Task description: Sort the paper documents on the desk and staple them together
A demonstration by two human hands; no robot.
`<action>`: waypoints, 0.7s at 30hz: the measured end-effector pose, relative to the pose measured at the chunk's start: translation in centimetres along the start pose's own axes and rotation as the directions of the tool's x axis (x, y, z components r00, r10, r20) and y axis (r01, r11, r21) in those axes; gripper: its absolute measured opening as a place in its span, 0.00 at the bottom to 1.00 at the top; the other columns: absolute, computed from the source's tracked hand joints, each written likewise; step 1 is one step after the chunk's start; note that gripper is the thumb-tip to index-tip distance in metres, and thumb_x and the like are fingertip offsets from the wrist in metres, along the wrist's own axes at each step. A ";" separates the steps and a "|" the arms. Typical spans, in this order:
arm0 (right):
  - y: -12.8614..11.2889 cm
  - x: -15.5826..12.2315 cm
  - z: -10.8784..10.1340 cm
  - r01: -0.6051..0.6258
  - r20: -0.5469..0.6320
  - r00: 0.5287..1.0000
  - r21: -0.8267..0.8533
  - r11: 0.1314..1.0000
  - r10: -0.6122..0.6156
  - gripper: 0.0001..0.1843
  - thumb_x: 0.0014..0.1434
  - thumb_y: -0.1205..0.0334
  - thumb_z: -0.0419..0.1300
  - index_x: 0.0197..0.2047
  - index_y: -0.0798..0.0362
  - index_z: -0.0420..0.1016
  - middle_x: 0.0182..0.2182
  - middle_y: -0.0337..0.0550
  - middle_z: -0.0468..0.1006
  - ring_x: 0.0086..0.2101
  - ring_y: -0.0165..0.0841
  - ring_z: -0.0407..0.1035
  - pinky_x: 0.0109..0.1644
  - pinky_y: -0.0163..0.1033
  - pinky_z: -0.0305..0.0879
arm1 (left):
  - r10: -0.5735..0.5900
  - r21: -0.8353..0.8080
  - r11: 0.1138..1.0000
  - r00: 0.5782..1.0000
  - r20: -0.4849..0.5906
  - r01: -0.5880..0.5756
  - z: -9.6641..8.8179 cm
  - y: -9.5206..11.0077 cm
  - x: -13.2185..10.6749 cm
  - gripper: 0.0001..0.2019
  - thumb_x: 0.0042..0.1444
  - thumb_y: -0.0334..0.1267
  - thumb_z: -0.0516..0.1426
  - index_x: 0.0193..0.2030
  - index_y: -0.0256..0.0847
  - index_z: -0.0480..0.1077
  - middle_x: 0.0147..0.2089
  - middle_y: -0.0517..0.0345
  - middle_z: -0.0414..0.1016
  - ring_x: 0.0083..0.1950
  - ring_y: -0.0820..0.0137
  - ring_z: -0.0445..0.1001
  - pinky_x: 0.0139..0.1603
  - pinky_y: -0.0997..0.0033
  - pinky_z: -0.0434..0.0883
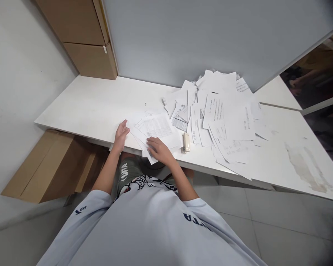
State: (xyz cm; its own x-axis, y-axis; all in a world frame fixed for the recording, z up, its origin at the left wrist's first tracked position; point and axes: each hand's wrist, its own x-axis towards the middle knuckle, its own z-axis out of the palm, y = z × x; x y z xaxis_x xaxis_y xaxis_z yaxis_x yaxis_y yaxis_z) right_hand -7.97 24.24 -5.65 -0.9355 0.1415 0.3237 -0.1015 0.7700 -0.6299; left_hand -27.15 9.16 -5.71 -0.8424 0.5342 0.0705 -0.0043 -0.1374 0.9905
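Head view: loose sheets (161,125) lie under the relaxed, unclenched right grip (159,150), beside the left grip (121,136), whose hold I cannot tell; squaring seems underway, next calling for evened edges.

From my end I can't make out the tiny print on the sheets (162,125) beneath the right hand (158,150), whose palm is hidden from me, or the buried layers of the paper pile (233,111), while the top edge crops the stacked cartons (84,24).
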 end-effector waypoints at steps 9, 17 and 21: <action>-0.5 -0.2 -0.7 -0.020 -0.105 0.994 0.072 0.997 0.027 0.12 0.68 0.61 0.48 0.40 0.51 0.72 0.46 0.51 0.78 0.49 0.40 0.72 0.59 0.52 0.67 | 0.069 -0.182 0.980 0.994 -0.085 -0.084 0.3 0.2 -0.2 0.18 0.54 0.47 0.64 0.51 0.46 0.72 0.60 0.50 0.72 0.68 0.60 0.65 0.72 0.54 0.57; -2.5 -1.2 -1.4 -0.092 -0.436 0.883 0.207 0.974 0.176 0.14 0.69 0.55 0.46 0.41 0.50 0.70 0.40 0.48 0.78 0.44 0.38 0.73 0.49 0.45 0.71 | 0.177 -0.197 0.956 0.962 -0.209 -0.219 0.7 0.3 -0.8 0.18 0.54 0.51 0.64 0.48 0.47 0.71 0.56 0.50 0.74 0.64 0.59 0.69 0.66 0.52 0.66; -3.2 -2.1 -0.9 -0.071 -0.378 0.916 0.174 0.982 0.133 0.16 0.70 0.56 0.44 0.44 0.49 0.72 0.43 0.50 0.79 0.47 0.37 0.73 0.54 0.45 0.71 | 0.095 -0.218 0.970 0.993 -0.070 -0.108 0.4 0.7 -0.5 0.31 0.55 0.66 0.55 0.57 0.48 0.69 0.60 0.46 0.71 0.63 0.55 0.70 0.62 0.51 0.69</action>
State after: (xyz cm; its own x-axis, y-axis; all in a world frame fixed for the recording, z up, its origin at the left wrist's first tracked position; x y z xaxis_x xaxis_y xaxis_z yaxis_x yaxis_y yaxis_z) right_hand -5.38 22.02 -3.73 -0.7427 0.4674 0.4795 -0.0923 0.6378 -0.7646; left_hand -26.48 9.16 -5.03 -0.8749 0.4588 0.1554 -0.0306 -0.3726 0.9275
